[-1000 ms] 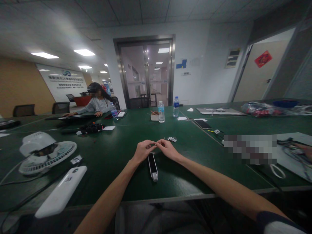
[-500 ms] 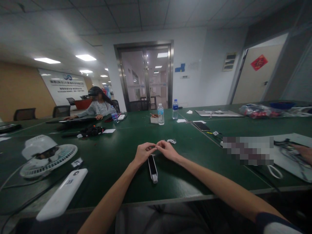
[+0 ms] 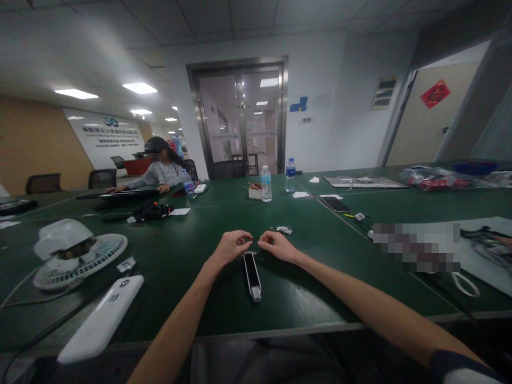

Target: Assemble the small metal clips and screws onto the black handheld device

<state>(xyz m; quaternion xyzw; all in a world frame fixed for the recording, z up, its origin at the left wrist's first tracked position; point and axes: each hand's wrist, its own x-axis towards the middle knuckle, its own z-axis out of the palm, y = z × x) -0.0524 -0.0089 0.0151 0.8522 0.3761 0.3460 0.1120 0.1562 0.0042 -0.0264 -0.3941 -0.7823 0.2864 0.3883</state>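
Note:
Over the table, my left hand [image 3: 235,245] is curled, its thumb and forefinger pinched together. My right hand [image 3: 277,246] faces it, also pinched, a small gap between the two. Anything in either pinch is too small to make out. Just below and between them lies a long, narrow white casing [image 3: 256,294] with a dark inner face and a small crosspiece at its far end. Several small white and dark pieces [image 3: 284,230] lie together just beyond my right hand.
On the left are an opened white fan part [image 3: 82,256], a cable and a long white cover [image 3: 104,320]. A small box [image 3: 255,191] and water bottles [image 3: 266,184] stand ahead. A person [image 3: 160,170] sits at the far left. A phone [image 3: 335,204] lies to the right.
My hands, which met at the fingertips, have drawn slightly apart, leaving a gap. The casing stays on the table. The view has shifted a little.

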